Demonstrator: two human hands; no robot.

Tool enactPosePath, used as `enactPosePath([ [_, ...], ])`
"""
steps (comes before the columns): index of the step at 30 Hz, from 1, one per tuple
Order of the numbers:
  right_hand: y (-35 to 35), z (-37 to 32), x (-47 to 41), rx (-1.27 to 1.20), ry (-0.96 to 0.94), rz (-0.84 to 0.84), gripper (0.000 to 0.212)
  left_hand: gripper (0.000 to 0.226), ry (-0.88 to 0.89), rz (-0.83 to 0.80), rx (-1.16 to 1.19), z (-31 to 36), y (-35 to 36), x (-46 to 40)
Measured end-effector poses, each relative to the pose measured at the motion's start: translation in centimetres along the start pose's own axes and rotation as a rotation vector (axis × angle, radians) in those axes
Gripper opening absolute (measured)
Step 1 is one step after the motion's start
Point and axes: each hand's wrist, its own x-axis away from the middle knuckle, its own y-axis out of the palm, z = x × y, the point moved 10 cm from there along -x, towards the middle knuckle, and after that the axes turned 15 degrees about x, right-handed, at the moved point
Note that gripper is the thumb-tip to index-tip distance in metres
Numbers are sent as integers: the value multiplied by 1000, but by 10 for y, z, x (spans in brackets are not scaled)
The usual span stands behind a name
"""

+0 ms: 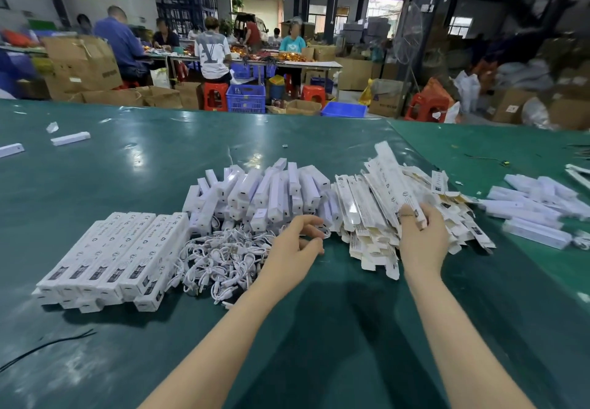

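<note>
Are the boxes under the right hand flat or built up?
Flat: the cartons lie as thin sheets, flaps sticking out, beneath the right hand.

Blue crate (245,98) and red stool (216,96) — beyond the green table (127,159).

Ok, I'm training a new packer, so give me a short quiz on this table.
1. True or false: the right hand touches the pile of flattened printed cardboard cartons.
2. What lies just left of the left hand? A) tangled white cables B) metal scissors C) glass bottles
3. Fill in: the stack of closed white boxes lies on the ___ table.
Key: 1 true; 2 A; 3 green.
</note>
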Motion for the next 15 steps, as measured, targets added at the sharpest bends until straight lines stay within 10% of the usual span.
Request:
enactPosePath([
  [5, 39, 18, 56, -497, 144, -366, 28, 17, -128, 32, 341, -11, 15, -1],
  [9, 71, 6, 103, -382, 20, -714, 30, 50, -201, -26, 754, -13, 29, -2],
  [15, 68, 2, 112, -150, -189, -640, 18, 53, -283, -21, 883, -42, 26, 15],
])
